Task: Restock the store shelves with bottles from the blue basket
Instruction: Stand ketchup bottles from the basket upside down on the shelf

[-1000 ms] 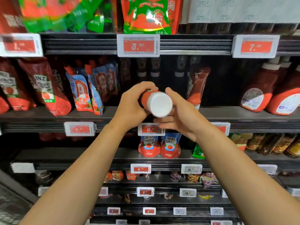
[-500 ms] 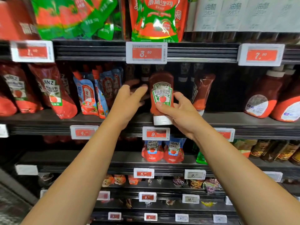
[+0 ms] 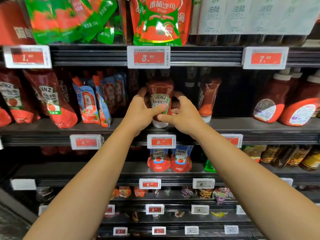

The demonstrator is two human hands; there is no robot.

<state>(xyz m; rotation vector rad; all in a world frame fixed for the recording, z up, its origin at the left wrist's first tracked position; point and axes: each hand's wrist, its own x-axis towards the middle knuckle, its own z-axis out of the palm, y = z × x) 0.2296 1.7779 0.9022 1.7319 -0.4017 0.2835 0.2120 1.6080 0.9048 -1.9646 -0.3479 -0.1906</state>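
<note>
While both hands gripped it, left hand (image 3: 141,111) and right hand (image 3: 184,115) wrapped round the sides, the ketchup bottle (image 3: 161,94) stood cap-down on the shelf (image 3: 233,126), right above the 9.40 tag (image 3: 161,141).

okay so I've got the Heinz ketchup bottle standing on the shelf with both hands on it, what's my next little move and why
Probably let go with both hands and draw them back. The ketchup bottle already stands cap down on the shelf above the 9.40 price tag, label facing out, while the left hand and right hand grip its lower half.
</note>
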